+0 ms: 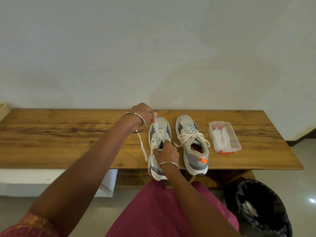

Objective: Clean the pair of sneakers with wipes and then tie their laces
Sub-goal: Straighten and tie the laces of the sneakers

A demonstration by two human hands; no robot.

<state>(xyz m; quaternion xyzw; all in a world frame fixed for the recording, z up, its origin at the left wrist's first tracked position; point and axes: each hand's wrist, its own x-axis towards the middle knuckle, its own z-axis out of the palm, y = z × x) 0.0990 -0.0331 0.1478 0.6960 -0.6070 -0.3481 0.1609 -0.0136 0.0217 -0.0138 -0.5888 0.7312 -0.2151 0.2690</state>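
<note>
Two grey and white sneakers stand side by side on the wooden table (68, 134), toes pointing away from me. My left hand (145, 113) pinches a white lace (156, 129) of the left sneaker (159, 127) and holds it taut above the toe; the lace's loose end (142, 147) trails down over the table. My right hand (166, 153) grips the same sneaker at its collar, pinching the other lace there. The right sneaker (191, 144) has its laces tied in a bow (191, 135) and carries an orange tag at the heel.
A clear plastic box (236, 142) with white wipes inside lies right of the sneakers. A black-lined bin (259, 207) holding crumpled wipes stands on the floor at the lower right. A white wall runs behind the table. My pink clothing fills the bottom.
</note>
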